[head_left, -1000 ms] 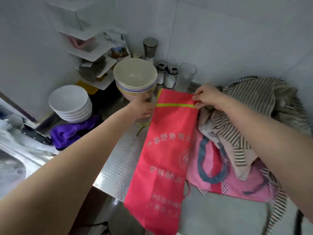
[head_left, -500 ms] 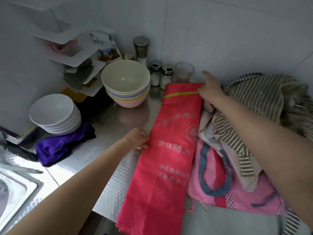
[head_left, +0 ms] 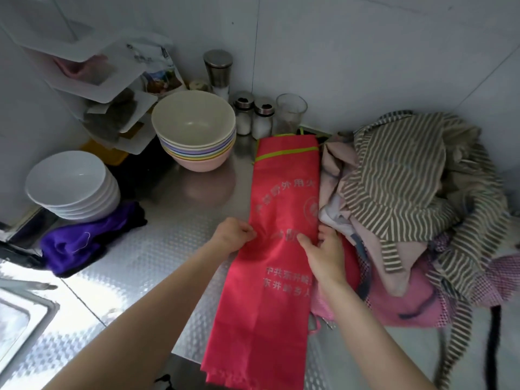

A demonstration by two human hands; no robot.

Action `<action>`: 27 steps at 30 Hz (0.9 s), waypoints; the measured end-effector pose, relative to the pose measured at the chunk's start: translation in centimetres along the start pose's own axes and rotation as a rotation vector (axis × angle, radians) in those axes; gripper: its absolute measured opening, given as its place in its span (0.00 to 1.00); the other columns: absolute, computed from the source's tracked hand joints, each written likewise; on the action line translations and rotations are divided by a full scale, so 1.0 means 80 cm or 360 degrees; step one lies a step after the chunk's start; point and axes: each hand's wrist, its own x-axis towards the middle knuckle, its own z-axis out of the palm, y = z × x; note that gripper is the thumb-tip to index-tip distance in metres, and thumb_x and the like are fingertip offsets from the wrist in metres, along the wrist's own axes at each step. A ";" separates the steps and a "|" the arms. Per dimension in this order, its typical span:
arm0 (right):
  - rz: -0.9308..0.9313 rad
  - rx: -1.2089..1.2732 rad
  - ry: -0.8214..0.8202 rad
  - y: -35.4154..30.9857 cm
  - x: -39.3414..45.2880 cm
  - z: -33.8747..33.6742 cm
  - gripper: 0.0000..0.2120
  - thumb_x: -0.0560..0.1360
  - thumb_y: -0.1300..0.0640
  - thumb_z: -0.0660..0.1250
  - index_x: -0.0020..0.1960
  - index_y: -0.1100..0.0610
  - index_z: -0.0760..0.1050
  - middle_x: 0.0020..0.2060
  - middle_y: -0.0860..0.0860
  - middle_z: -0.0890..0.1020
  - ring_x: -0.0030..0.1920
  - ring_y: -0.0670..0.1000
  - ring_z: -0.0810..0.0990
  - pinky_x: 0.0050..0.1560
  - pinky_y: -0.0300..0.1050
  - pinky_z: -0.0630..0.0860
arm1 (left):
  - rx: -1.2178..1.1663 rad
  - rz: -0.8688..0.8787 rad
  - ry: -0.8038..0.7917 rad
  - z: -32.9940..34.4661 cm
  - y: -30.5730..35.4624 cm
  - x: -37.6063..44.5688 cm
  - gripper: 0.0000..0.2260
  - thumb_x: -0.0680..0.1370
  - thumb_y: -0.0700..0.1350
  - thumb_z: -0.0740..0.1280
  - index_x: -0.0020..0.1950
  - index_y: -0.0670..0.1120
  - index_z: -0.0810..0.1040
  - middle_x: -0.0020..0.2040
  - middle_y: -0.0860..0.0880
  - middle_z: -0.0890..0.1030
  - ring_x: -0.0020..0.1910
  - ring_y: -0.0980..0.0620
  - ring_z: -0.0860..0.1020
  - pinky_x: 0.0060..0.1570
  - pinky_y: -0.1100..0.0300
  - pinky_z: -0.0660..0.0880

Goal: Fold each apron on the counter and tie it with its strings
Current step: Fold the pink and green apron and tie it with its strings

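The red apron (head_left: 281, 249), folded into a long narrow strip, is lying lengthwise on the steel worktop (head_left: 157, 249), its near end hanging over the front edge. At mid-length the left hand (head_left: 233, 235) is pinching the strip's left edge, its grip clenched on the cloth. The right hand (head_left: 323, 249) is grasping the right edge, thumb on top and fingers curling round the side. Just beside the strip on the right, a heap of other aprons is sitting: a pink apron (head_left: 408, 302) underneath and a striped apron (head_left: 408, 175) piled above. To the left, a purple cloth (head_left: 81, 237) is lying by stacked white bowls (head_left: 73, 187). Farther back, pastel bowls (head_left: 197, 136) are standing before the shakers (head_left: 253, 116) and a glass (head_left: 291, 111) at the wall.
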 end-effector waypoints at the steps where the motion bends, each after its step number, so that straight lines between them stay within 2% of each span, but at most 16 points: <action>1: 0.0053 0.0057 0.0028 0.000 -0.001 0.003 0.19 0.72 0.55 0.71 0.60 0.59 0.72 0.54 0.52 0.78 0.55 0.52 0.78 0.60 0.52 0.74 | 0.0055 0.0004 0.0032 0.003 0.003 -0.003 0.07 0.76 0.41 0.67 0.49 0.40 0.82 0.39 0.42 0.81 0.26 0.58 0.74 0.28 0.70 0.66; 3: 0.0071 0.0127 0.0092 -0.001 -0.001 0.008 0.10 0.72 0.57 0.71 0.49 0.62 0.75 0.43 0.53 0.81 0.46 0.53 0.79 0.50 0.49 0.77 | 0.0147 -0.0021 0.0099 0.007 0.009 -0.010 0.09 0.77 0.42 0.65 0.51 0.40 0.82 0.48 0.40 0.82 0.40 0.53 0.81 0.40 0.66 0.72; 4: 0.0097 0.0188 0.0116 -0.001 0.001 0.010 0.07 0.72 0.59 0.70 0.44 0.63 0.76 0.39 0.55 0.80 0.42 0.54 0.79 0.46 0.48 0.75 | 0.0164 -0.0038 0.0150 0.008 0.010 -0.012 0.09 0.77 0.43 0.65 0.52 0.40 0.82 0.50 0.40 0.82 0.48 0.48 0.81 0.47 0.61 0.72; 5: 0.0163 0.0298 0.0125 0.000 0.002 0.011 0.05 0.73 0.62 0.69 0.42 0.64 0.76 0.37 0.56 0.79 0.40 0.53 0.77 0.44 0.46 0.74 | 0.0154 -0.0044 0.0196 0.009 0.010 -0.014 0.10 0.77 0.43 0.65 0.53 0.40 0.82 0.51 0.39 0.82 0.53 0.45 0.80 0.51 0.59 0.71; 6: 0.0246 0.0457 0.0110 0.000 0.003 0.012 0.02 0.73 0.64 0.68 0.44 0.64 0.78 0.38 0.55 0.80 0.41 0.53 0.78 0.46 0.46 0.75 | 0.0109 -0.0046 0.0221 0.009 0.010 -0.014 0.10 0.77 0.42 0.65 0.54 0.40 0.82 0.52 0.40 0.82 0.54 0.45 0.79 0.52 0.59 0.70; 8: 0.0433 0.0812 0.0054 0.000 0.005 0.009 0.07 0.74 0.68 0.66 0.50 0.63 0.79 0.40 0.55 0.80 0.43 0.54 0.79 0.52 0.48 0.76 | -0.0178 -0.0034 0.0210 0.007 0.005 -0.015 0.10 0.77 0.41 0.66 0.55 0.39 0.81 0.54 0.41 0.82 0.54 0.49 0.78 0.52 0.61 0.70; 12: 0.0652 0.1109 -0.0121 -0.002 0.012 0.002 0.06 0.74 0.69 0.66 0.43 0.60 0.77 0.41 0.57 0.80 0.44 0.54 0.79 0.55 0.51 0.75 | -0.0872 -0.0156 -0.0031 -0.005 0.003 -0.026 0.11 0.78 0.39 0.65 0.58 0.37 0.79 0.50 0.46 0.79 0.47 0.54 0.76 0.45 0.69 0.73; 15: 0.0718 0.1209 -0.0260 -0.004 0.013 -0.003 0.07 0.74 0.69 0.65 0.50 0.62 0.77 0.44 0.58 0.81 0.43 0.54 0.80 0.51 0.51 0.76 | -0.1110 -0.0300 -0.0200 -0.019 0.006 -0.030 0.10 0.78 0.40 0.65 0.58 0.39 0.78 0.48 0.45 0.80 0.40 0.55 0.77 0.41 0.66 0.76; 18: 0.0713 0.1196 -0.0314 -0.003 0.011 -0.004 0.06 0.75 0.69 0.64 0.49 0.62 0.77 0.44 0.58 0.81 0.43 0.54 0.79 0.51 0.50 0.76 | -0.1210 -0.0420 -0.0333 -0.026 0.005 -0.033 0.06 0.77 0.40 0.65 0.51 0.39 0.79 0.42 0.45 0.80 0.34 0.54 0.78 0.31 0.66 0.77; 20: 0.0570 0.0934 -0.0242 -0.006 0.004 -0.002 0.07 0.76 0.69 0.63 0.50 0.62 0.77 0.42 0.57 0.80 0.42 0.55 0.79 0.49 0.48 0.75 | -0.1192 -0.0433 -0.0257 -0.024 0.001 -0.032 0.02 0.76 0.37 0.67 0.45 0.39 0.79 0.39 0.45 0.79 0.28 0.56 0.78 0.29 0.67 0.76; 21: 0.0421 0.0607 -0.0168 -0.009 -0.001 0.002 0.08 0.76 0.68 0.62 0.52 0.62 0.76 0.43 0.57 0.80 0.44 0.56 0.79 0.48 0.46 0.74 | -0.1142 -0.0410 -0.0110 -0.021 -0.005 -0.029 0.01 0.75 0.36 0.68 0.44 0.38 0.79 0.38 0.44 0.79 0.27 0.56 0.78 0.30 0.67 0.76; 22: 0.0242 0.0235 -0.0086 -0.013 -0.008 0.005 0.10 0.76 0.67 0.62 0.56 0.61 0.74 0.47 0.57 0.80 0.49 0.57 0.78 0.49 0.45 0.73 | -0.1026 -0.0368 0.0085 -0.019 -0.012 -0.024 0.03 0.73 0.35 0.69 0.46 0.37 0.80 0.39 0.43 0.79 0.30 0.55 0.79 0.34 0.65 0.76; 24: -0.0119 -0.0332 0.0066 -0.022 -0.027 0.017 0.23 0.75 0.65 0.64 0.69 0.61 0.63 0.62 0.58 0.73 0.63 0.58 0.72 0.60 0.47 0.70 | -0.0727 -0.0298 0.0434 -0.020 -0.029 -0.020 0.11 0.72 0.36 0.71 0.53 0.35 0.80 0.47 0.40 0.82 0.45 0.46 0.81 0.49 0.59 0.76; 25: -0.0264 -0.0509 0.0049 -0.028 -0.040 0.026 0.29 0.76 0.62 0.65 0.73 0.58 0.57 0.68 0.58 0.66 0.69 0.58 0.66 0.66 0.49 0.65 | -0.0622 -0.0278 0.0546 -0.024 -0.035 -0.022 0.13 0.73 0.37 0.71 0.56 0.36 0.80 0.52 0.39 0.82 0.52 0.44 0.80 0.55 0.57 0.73; 27: -0.0521 -0.0834 -0.0118 -0.040 -0.064 0.050 0.33 0.77 0.53 0.63 0.76 0.52 0.50 0.74 0.57 0.52 0.74 0.60 0.53 0.72 0.54 0.55 | -0.0456 -0.0210 0.0688 -0.035 -0.049 -0.029 0.14 0.73 0.37 0.70 0.59 0.38 0.79 0.55 0.39 0.81 0.57 0.44 0.79 0.58 0.57 0.71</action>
